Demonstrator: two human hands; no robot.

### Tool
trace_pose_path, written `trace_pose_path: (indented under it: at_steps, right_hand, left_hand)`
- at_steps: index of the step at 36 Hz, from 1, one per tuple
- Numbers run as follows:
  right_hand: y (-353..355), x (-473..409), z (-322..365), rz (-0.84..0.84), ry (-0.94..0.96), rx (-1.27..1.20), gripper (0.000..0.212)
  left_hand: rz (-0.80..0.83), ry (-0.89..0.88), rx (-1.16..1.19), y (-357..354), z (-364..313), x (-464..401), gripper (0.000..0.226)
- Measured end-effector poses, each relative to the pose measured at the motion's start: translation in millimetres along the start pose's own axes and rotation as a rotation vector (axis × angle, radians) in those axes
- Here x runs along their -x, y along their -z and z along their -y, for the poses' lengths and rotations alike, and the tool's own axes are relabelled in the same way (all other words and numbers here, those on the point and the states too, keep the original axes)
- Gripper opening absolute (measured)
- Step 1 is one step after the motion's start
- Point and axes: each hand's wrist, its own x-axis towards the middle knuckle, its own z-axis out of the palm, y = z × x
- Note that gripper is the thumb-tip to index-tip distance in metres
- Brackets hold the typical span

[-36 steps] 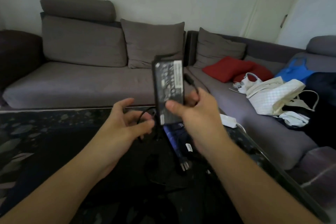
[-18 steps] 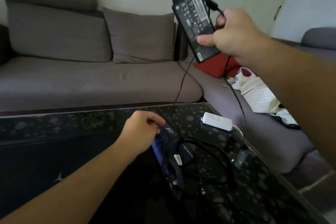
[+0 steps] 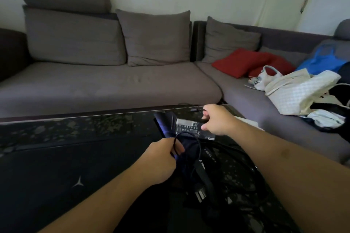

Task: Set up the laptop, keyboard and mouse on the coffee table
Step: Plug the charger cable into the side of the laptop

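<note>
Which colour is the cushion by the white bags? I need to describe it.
Red, clearest in the head view, lying on the grey sofa.

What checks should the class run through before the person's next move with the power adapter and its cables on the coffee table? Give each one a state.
1. Power adapter down on the coffee table: ok, it lies flat near the far edge.
2. Right hand has the thin cable: ok, fingers pinch it beside the adapter.
3. Left hand controls the cable loop: ok, fingers curl round it.
4. Cables untangled: not ok, several cross around the plug.
5. Laptop, keyboard, mouse in place: cannot tell, none clearly visible.
</note>
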Motion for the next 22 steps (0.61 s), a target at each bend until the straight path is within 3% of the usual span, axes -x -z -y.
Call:
trace_pose_path:
  at_steps: [3,6,9,13,15,17,19,22]
  right_hand:
    - [-13,-8,1,-0.075,0.035,0.006,0.022]
    - [-9,-8,1,-0.128,0.027,-0.045,0.026]
    - [10,-2,8,-0.189,0.018,-0.370,0.034]
    - [42,17,29,-0.218,0.133,-0.757,0.037]
    - [54,34,47,-0.202,0.233,-0.742,0.034]
    - [58,53,68,-0.153,0.349,-0.657,0.034]
    - [54,71,87,-0.042,0.440,-0.589,0.032]
    - [46,91,104,0.131,0.519,-0.442,0.015]
  left_hand:
    - [-0.024,0.015,0.112,5,5,4,0.044]
    - [-0.066,0.056,0.124,6,5,5,0.042]
    - [-0.186,0.116,0.148,9,3,8,0.028]
    - [-0.396,0.077,0.157,20,0,15,0.033]
    - [-0.394,0.026,0.370,30,-10,23,0.023]
    - [-0.270,-0.023,0.722,40,-24,33,0.014]
    - [-0.151,-0.053,0.987,48,-36,41,0.044]
    - [-0.149,-0.129,1.054,58,-48,52,0.046]
